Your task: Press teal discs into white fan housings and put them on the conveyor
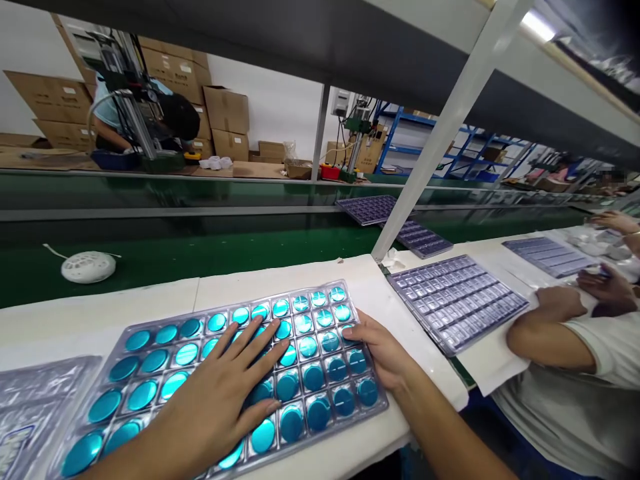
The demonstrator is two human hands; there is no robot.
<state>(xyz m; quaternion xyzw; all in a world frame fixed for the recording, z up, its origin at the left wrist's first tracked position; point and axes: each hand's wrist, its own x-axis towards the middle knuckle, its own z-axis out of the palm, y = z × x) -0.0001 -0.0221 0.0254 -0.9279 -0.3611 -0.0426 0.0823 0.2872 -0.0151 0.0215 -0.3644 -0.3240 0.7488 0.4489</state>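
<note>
L hand spread flat on teal discs in clear pocketed tray, R hand gripping its edge.

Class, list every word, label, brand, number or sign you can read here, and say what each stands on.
No text can be read.
Cardboard boxes at the left: printing and pale labels, too small and blurred.
Stacked boxes behind the press: marks, too blurred.
Tray at the left edge: marks, possibly print, unreadable.
Blue-green discs: no writing can be made out.
</note>
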